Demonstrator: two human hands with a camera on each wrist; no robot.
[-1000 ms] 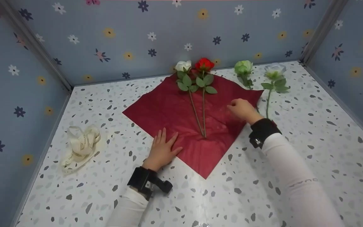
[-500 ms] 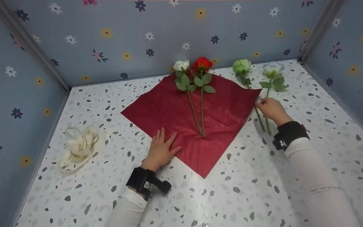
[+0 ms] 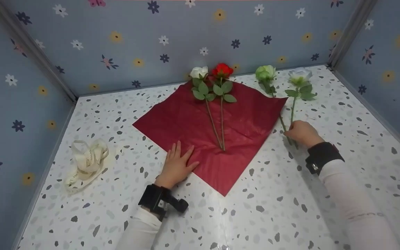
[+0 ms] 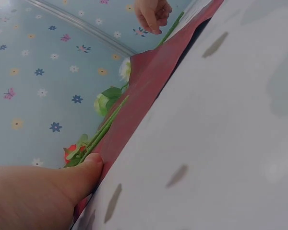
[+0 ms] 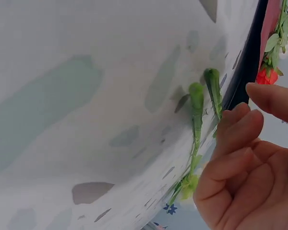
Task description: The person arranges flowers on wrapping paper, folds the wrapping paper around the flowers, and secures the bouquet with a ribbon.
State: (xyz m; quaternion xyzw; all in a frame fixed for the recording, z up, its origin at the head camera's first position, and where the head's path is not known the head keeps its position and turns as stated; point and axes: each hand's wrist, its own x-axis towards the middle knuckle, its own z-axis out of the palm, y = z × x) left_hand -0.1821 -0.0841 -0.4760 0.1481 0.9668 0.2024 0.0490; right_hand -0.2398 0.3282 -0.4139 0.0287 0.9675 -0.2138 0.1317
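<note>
In the head view my left hand (image 3: 176, 167) lies with fingers spread on the lower left edge of a dark red sheet of wrapping paper (image 3: 186, 114). A white rose (image 3: 199, 73) and a red rose (image 3: 223, 71) lie side by side on the sheet, stems toward me. My right hand (image 3: 303, 133) is over the lower stems of a green flower (image 3: 265, 73) and a pale blue-white flower (image 3: 300, 76). In the right wrist view its fingers are loosely bent, the thumb stands apart from them, and two green stem ends (image 5: 197, 103) show beside the fingertips.
A heap of cream ribbon (image 3: 90, 158) lies on the left of the speckled white table (image 3: 116, 215). Flower-patterned blue panels (image 3: 182, 38) stand at the back and both sides. The paper's right corner overlaps the green flower's stem.
My right hand has moved right, off the red paper, to the two stems, then slightly toward me along them. The left hand stays on the paper.
</note>
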